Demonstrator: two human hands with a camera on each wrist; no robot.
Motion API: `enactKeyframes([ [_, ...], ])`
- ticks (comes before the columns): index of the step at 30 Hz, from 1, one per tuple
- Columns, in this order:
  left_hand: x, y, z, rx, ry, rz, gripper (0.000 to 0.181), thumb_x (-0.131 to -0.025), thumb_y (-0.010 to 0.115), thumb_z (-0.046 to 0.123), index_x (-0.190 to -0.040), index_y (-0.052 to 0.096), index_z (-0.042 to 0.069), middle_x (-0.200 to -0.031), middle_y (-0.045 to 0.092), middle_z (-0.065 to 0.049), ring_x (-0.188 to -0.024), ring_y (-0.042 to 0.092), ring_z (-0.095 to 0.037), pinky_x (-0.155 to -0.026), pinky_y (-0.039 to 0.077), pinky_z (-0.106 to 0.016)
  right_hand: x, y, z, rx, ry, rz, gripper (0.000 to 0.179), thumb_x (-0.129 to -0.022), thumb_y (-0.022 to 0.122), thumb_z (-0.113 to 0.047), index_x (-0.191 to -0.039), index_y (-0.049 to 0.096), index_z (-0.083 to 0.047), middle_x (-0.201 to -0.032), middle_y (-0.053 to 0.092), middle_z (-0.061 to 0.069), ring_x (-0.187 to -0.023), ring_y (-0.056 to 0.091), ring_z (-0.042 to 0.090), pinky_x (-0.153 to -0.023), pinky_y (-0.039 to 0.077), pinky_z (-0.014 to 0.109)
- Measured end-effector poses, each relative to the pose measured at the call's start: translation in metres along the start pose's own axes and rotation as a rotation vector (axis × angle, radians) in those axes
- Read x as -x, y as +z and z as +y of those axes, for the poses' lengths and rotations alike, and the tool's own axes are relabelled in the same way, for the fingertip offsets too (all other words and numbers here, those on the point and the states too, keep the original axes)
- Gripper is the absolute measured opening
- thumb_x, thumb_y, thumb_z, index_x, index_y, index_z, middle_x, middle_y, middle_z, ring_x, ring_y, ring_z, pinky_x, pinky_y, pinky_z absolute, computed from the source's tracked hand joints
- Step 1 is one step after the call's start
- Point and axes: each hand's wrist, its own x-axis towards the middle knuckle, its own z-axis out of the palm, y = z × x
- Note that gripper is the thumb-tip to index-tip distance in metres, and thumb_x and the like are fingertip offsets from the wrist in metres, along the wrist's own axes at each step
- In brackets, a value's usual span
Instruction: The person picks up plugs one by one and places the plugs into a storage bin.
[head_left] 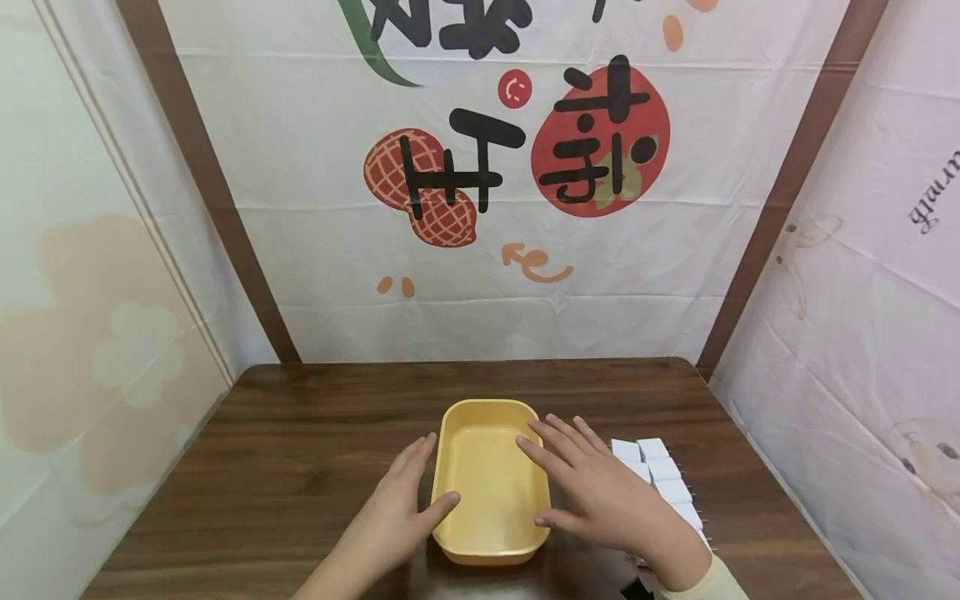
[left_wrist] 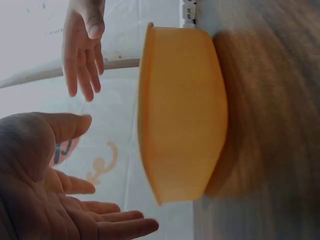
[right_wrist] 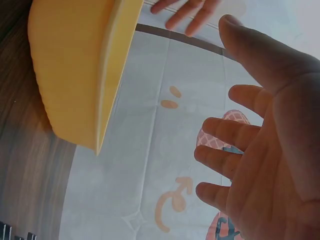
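A yellow rectangular plastic bin [head_left: 491, 483] stands upright on the wooden table, with nothing inside it. My left hand [head_left: 401, 508] is at its left side, fingers extended and thumb overlapping the rim in the head view. On the other side, my right hand [head_left: 600, 487] spreads its fingers over the right rim. Seen from the left wrist, the left palm [left_wrist: 55, 185] is bare and sits apart from the bin's wall [left_wrist: 182, 115]. The right wrist view likewise has a gap between the right fingers [right_wrist: 220, 162] and the bin [right_wrist: 70, 70]. Neither hand holds anything.
Several white blocks [head_left: 667, 479] with thin dark prongs on their right side lie in rows, partly behind the right hand. A small black object [head_left: 637, 589] shows at the bottom edge. Printed cloth [head_left: 487, 325] hangs behind the dark wooden table [head_left: 322, 433] and along both sides.
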Motion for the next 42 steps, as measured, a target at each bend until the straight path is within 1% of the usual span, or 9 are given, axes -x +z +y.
enactKeyframes([
  [2, 0.000, 0.001, -0.005, 0.034, -0.033, 0.001, 0.082, -0.095, 0.074, 0.041, -0.158, 0.035, 0.007, -0.159, 0.041, -0.019, -0.145, 0.041, -0.041, -0.114, 0.039, -0.063, 0.002, 0.002, 0.001, 0.000, 0.004, -0.004, 0.096, -0.084, 0.080, -0.053, -0.161, 0.032, -0.021, -0.166, 0.033, 0.006, -0.152, 0.032, 0.033, -0.120, 0.031, 0.062],
  [4, 0.000, 0.003, -0.009, 0.068, -0.060, -0.009, 0.078, -0.095, 0.074, 0.039, -0.155, 0.039, 0.003, -0.153, 0.047, -0.021, -0.135, 0.052, -0.041, -0.108, 0.046, -0.060, 0.006, 0.004, 0.002, 0.003, 0.015, -0.014, 0.097, -0.083, 0.080, -0.053, -0.161, 0.031, -0.021, -0.165, 0.033, 0.006, -0.152, 0.033, 0.033, -0.120, 0.031, 0.061],
  [8, 0.000, 0.006, -0.019, 0.188, -0.144, -0.055, 0.072, -0.095, 0.073, 0.039, -0.148, 0.046, -0.002, -0.143, 0.056, -0.024, -0.104, 0.070, -0.025, -0.083, 0.061, -0.042, 0.015, 0.006, 0.004, 0.011, 0.040, -0.018, 0.098, -0.081, 0.083, -0.052, -0.160, 0.034, -0.020, -0.164, 0.035, 0.005, -0.151, 0.035, 0.032, -0.120, 0.031, 0.059],
  [12, 0.000, 0.010, -0.028, 0.280, -0.207, -0.079, 0.067, -0.096, 0.072, 0.037, -0.145, 0.049, -0.004, -0.129, 0.064, -0.019, -0.084, 0.067, -0.013, -0.062, 0.057, -0.029, 0.022, 0.007, 0.005, 0.008, 0.067, -0.009, 0.100, -0.078, 0.084, -0.053, -0.160, 0.035, -0.021, -0.164, 0.037, 0.005, -0.150, 0.036, 0.032, -0.119, 0.032, 0.060],
  [15, 0.000, 0.013, -0.033, 0.353, -0.240, -0.096, 0.060, -0.099, 0.070, 0.031, -0.143, 0.049, -0.004, -0.118, 0.067, -0.013, -0.073, 0.065, -0.017, -0.054, 0.056, -0.030, 0.027, 0.007, 0.005, 0.003, 0.081, -0.015, 0.102, -0.077, 0.084, -0.054, -0.160, 0.035, -0.023, -0.163, 0.037, 0.004, -0.150, 0.036, 0.032, -0.120, 0.029, 0.057],
  [18, 0.002, 0.016, -0.038, 0.452, -0.262, -0.132, 0.053, -0.100, 0.068, 0.024, -0.141, 0.050, -0.005, -0.108, 0.065, -0.010, -0.066, 0.064, -0.021, -0.048, 0.056, -0.034, 0.034, 0.008, 0.006, -0.004, 0.096, -0.029, 0.101, -0.075, 0.085, -0.053, -0.159, 0.036, -0.024, -0.162, 0.039, 0.003, -0.150, 0.036, 0.032, -0.126, 0.016, 0.048],
  [24, 0.005, 0.021, -0.046, 0.546, -0.244, -0.202, 0.044, -0.099, 0.067, 0.017, -0.133, 0.053, -0.008, -0.095, 0.062, -0.009, -0.064, 0.064, -0.020, -0.047, 0.058, -0.035, 0.049, 0.012, 0.009, 0.025, 0.101, -0.022, 0.100, -0.073, 0.087, -0.053, -0.156, 0.043, -0.020, -0.157, 0.046, 0.006, -0.146, 0.042, 0.034, -0.127, -0.006, 0.029],
  [30, 0.005, 0.020, -0.048, 0.585, -0.239, -0.216, 0.038, -0.100, 0.066, 0.015, -0.127, 0.055, -0.010, -0.092, 0.065, -0.013, -0.064, 0.064, -0.020, -0.047, 0.058, -0.034, 0.057, 0.012, 0.013, 0.028, 0.113, -0.011, 0.098, -0.071, 0.089, -0.049, -0.154, 0.046, -0.020, -0.154, 0.049, 0.004, -0.142, 0.047, 0.033, -0.127, -0.007, 0.025],
  [42, -0.004, 0.022, -0.047, 0.715, -0.265, -0.218, 0.041, -0.102, 0.063, 0.011, -0.131, 0.049, -0.014, -0.092, 0.064, -0.015, -0.061, 0.064, -0.018, -0.048, 0.057, -0.031, 0.067, 0.005, 0.022, 0.031, 0.146, -0.039, 0.095, -0.067, 0.093, -0.044, -0.148, 0.053, -0.017, -0.148, 0.054, 0.004, -0.136, 0.053, 0.030, -0.124, -0.011, 0.019],
])
